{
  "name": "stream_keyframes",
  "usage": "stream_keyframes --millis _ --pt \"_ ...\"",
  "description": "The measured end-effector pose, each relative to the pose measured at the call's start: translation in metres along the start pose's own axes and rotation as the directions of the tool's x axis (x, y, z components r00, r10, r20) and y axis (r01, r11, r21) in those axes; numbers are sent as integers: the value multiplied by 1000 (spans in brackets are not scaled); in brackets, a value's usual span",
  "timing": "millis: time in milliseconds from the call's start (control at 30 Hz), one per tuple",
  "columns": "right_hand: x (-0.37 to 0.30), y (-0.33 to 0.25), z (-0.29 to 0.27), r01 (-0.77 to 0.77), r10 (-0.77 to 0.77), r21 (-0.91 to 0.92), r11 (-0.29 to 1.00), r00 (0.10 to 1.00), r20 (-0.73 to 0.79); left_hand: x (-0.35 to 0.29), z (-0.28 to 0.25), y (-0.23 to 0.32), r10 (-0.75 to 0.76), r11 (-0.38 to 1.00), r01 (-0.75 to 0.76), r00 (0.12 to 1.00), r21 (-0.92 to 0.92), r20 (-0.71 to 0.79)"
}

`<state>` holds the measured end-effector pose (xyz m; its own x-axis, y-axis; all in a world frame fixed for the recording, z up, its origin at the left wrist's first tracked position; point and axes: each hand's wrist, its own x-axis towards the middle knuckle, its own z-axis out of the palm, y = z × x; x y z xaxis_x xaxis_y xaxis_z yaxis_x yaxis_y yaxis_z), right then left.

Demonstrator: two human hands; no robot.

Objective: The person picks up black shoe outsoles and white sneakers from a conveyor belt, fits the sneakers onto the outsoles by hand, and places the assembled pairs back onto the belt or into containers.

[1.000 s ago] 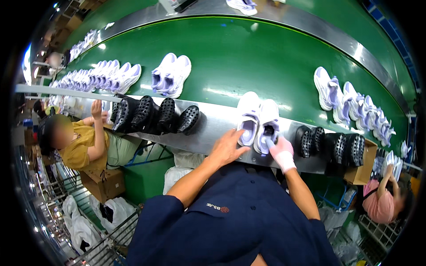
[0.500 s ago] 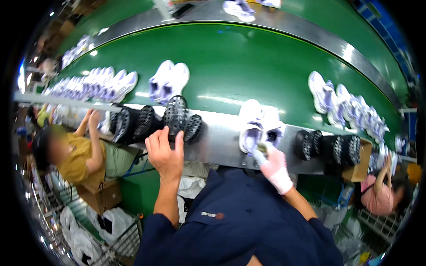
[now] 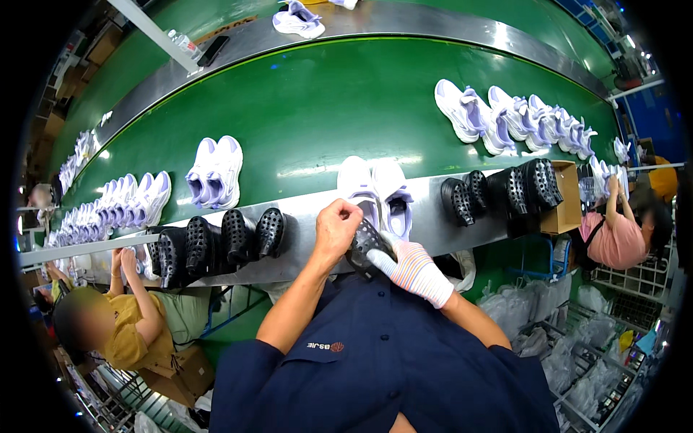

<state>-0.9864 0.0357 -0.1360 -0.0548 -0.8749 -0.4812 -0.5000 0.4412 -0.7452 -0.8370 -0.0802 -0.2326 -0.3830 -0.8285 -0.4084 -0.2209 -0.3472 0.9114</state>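
Observation:
A pair of white and lavender sneakers [image 3: 391, 177] stands in front of me on the metal ledge, toes pointing away. My right hand [image 3: 415, 273], in a striped knit glove, grips a black perforated plastic shoe tree [image 3: 367, 247] just on the near side of the pair. My bare left hand [image 3: 336, 229] is closed at the left sneaker's opening, beside the shoe tree's tip. Its thumb and fingers are pressed together; what they hold, if anything, is hidden. Several more black shoe trees [image 3: 234, 237] stand on the ledge to my left.
Another sneaker pair [image 3: 215, 169] rests on the green belt [image 3: 310, 108], with rows of sneakers [image 3: 498, 119] farther out on both sides. More shoe trees [image 3: 512, 187] and a cardboard box [image 3: 563, 198] are at right. People sit on either side. A metal bar [image 3: 94, 249] crosses at left.
My left hand has left the shoe trees at left and come to the sneaker pair. A shoe tree is now in my gloved right hand, which was at the sneakers. The view has shifted.

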Motion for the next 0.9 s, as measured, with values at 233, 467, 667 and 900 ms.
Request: stream_keyframes --millis 233,467,667,900 --pt "-20 2 3 -88 11 -551 830 990 -141 -4 28 -28 4 994 16 982 107 -187" --pt "-7 26 3 -63 28 -475 878 996 -80 4 33 -17 101 974 -62 980 216 -173" --pt "7 30 4 -173 130 -484 858 984 -121 -2 25 12 566 620 -334 817 710 -109" --pt "44 18 -7 -203 145 -561 803 979 -147 65 10 -9 507 531 -517 829 671 238"
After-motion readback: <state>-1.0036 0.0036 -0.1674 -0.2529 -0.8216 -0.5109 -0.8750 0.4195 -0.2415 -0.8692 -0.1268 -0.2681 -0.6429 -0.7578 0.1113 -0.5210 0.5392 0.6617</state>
